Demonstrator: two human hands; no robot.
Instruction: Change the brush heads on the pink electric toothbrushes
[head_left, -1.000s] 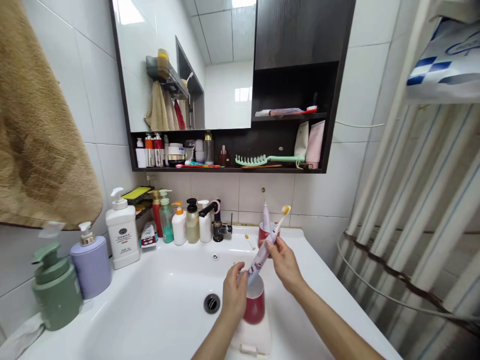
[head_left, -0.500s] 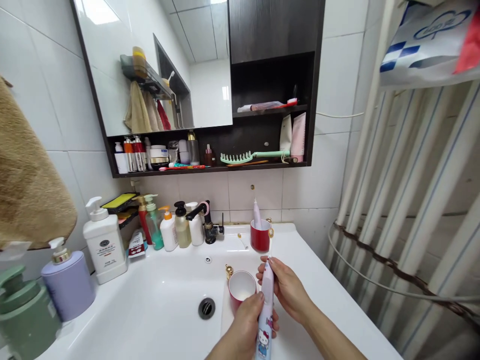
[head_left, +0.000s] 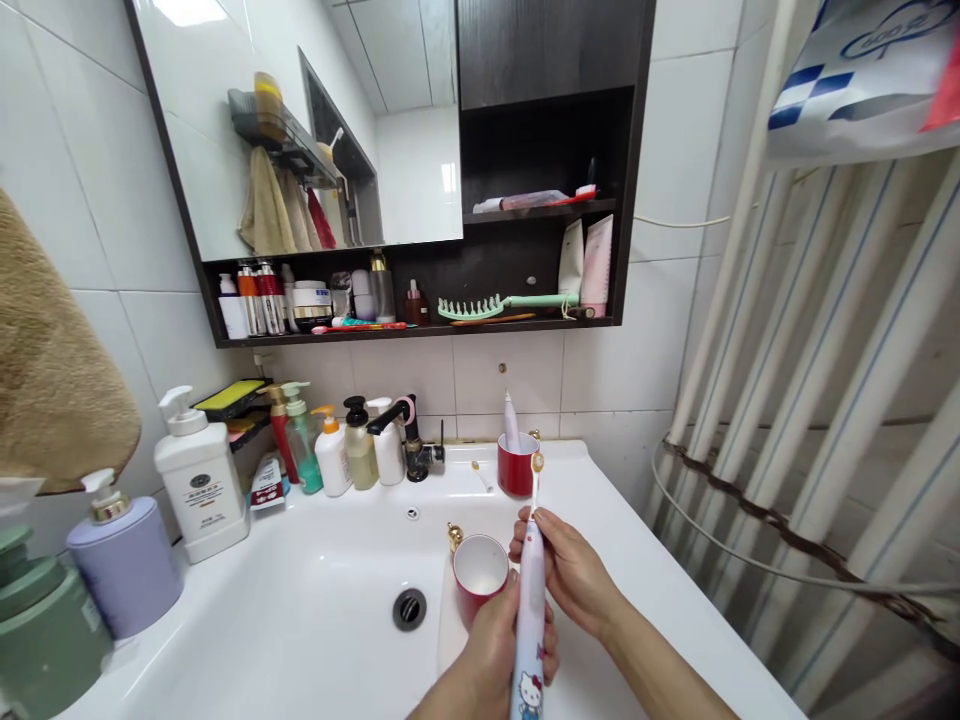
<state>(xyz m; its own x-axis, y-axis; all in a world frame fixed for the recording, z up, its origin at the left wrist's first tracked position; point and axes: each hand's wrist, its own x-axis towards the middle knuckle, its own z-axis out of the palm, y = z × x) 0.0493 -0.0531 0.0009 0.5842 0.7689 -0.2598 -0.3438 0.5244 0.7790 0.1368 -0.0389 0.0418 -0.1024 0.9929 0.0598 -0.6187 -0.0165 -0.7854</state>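
Both hands are on one pale pink and blue electric toothbrush (head_left: pixel 531 600), upright with its brush head pointing away from me and a cartoon cat on the lower handle. My left hand (head_left: pixel 495 640) wraps round the handle. Higher up, my right hand (head_left: pixel 570 565) has its fingers closed at the neck, where the brush head joins the handle. Just left of the toothbrush stands a red cup (head_left: pixel 471 606) with a white inside and a gold handle. Behind the brush head, a second red cup (head_left: pixel 513 472) holds another toothbrush (head_left: pixel 511 420). A loose brush head (head_left: pixel 481 476) lies on the sink ledge.
The white sink basin (head_left: pixel 322 610) has a black faucet (head_left: pixel 416 450) at its back. Several pump bottles, including a purple one (head_left: pixel 126 570), line the left side. A dark mirror cabinet (head_left: pixel 420 335) hangs above; white pipes (head_left: pixel 817 400) stand at right.
The view has shifted slightly. Both hands keep their hold on the toothbrush, with little visible change in their grip.
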